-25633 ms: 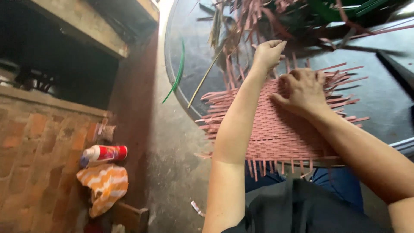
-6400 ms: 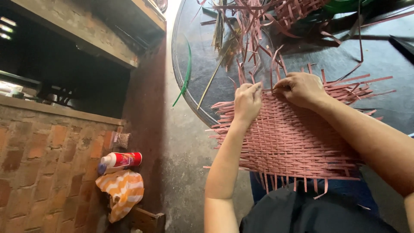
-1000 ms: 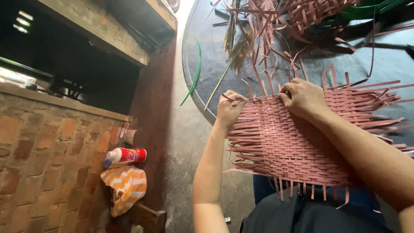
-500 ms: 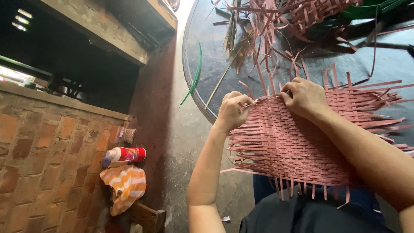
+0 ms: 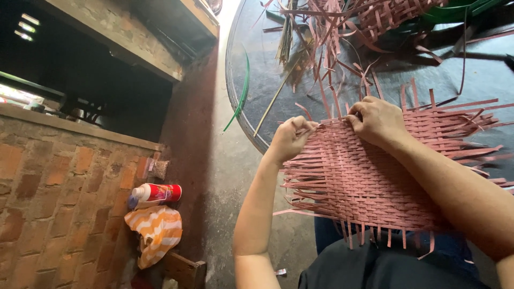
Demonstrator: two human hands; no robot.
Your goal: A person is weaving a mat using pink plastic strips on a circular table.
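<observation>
In the middle right of the frame a woven mat (image 5: 369,182) of pink-brown strips lies across the person's lap and reaches onto the edge of a round dark table (image 5: 257,80) behind it. The left hand (image 5: 292,138) is at the far left corner of the mat, closed into a loose fist, with the fingertips pinched on the end of one strip at the upper edge. The right hand (image 5: 377,120) is just beside it, a little to the right, with the fingers curled down and narrow, pressing and gripping the same upper edge of the weave; which strip exactly it holds I cannot tell. The two hands are near each other but not touching. Many free strip ends stick out from all sides of the mat. In the upper part of the frame, on the table, there is a heap of loose strips (image 5: 332,32) and another partly woven piece (image 5: 391,13). A thin green strip (image 5: 242,91) hangs over the left rim of the table. At the lower left, against a brick wall (image 5: 59,203), a red and white bottle (image 5: 155,194) lies on its side above an orange and white striped cloth (image 5: 156,233).
</observation>
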